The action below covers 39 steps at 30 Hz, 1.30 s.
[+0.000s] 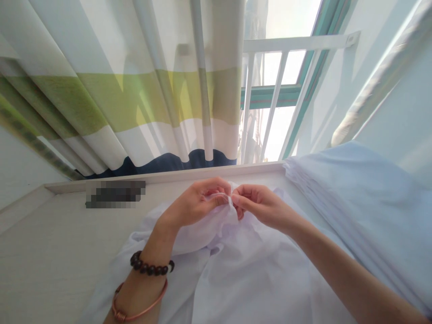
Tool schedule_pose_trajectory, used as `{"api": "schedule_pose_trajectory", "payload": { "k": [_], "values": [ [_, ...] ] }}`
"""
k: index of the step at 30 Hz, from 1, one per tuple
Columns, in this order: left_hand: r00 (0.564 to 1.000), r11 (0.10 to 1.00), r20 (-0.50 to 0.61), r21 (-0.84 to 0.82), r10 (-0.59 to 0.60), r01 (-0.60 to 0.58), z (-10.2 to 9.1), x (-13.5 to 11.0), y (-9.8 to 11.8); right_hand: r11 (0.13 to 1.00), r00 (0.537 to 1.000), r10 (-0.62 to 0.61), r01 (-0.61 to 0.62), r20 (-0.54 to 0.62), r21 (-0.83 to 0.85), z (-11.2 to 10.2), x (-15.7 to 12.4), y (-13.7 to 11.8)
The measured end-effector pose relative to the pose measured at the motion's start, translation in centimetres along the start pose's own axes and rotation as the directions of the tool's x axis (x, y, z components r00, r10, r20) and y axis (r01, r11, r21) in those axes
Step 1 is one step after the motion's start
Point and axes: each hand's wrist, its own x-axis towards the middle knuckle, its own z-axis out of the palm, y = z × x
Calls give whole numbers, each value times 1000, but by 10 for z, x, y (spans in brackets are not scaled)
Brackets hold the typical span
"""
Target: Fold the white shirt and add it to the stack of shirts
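Note:
A thin white cloth [249,270] lies crumpled on the pale table [50,252] in front of me. My left hand [195,204] and my right hand [259,202] meet above its far edge, fingertips almost touching. Each hand pinches a gathered bit of the cloth's edge between thumb and fingers. My left wrist wears a dark bead bracelet [150,266] and a copper bangle [135,310].
A tall stack of folded white cloths [364,207] sits at the right of the table. A striped curtain [128,90] hangs behind, beside a window with a white railing [280,90]. A blurred-out dark patch [114,194] lies at the table's far left.

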Motion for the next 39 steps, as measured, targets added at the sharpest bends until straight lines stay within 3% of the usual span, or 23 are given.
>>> {"api": "schedule_pose_trajectory", "payload": {
  "k": [3, 6, 9, 13, 17, 25, 31, 39],
  "values": [
    [1000, 1000, -15, -1, 25, -25, -2, 1, 1, 1000, 1000, 7, -8, 4, 24, 1, -1, -2],
    [982, 977, -127, 181, 139, -115, -5, 1, 9, 999, 997, -13, 17, -82, 49, 5, -1, -3],
    [965, 923, -189, 373, 180, -99, -10, -2, 21, 999, 982, -34, 35, -185, 6, 11, -2, -6],
    [994, 927, -95, 376, 46, -7, -12, -7, 35, 993, 950, -105, 85, -293, -82, 18, -3, -5],
    [995, 944, -31, 314, -96, 101, -11, -8, 40, 963, 910, -204, 120, -361, -242, 21, -3, 1],
    [974, 880, -34, 423, -222, 216, -9, -7, 41, 760, 837, -469, 221, -282, -611, 28, -5, 8],
    [958, 896, -87, 339, -274, 287, -3, -3, 41, 731, 835, -480, 210, -270, -649, 25, -5, 10],
    [953, 874, -159, 382, -260, 302, 5, -1, 44, 694, 833, -468, 142, -293, -706, 26, -5, 10]
  ]
}}
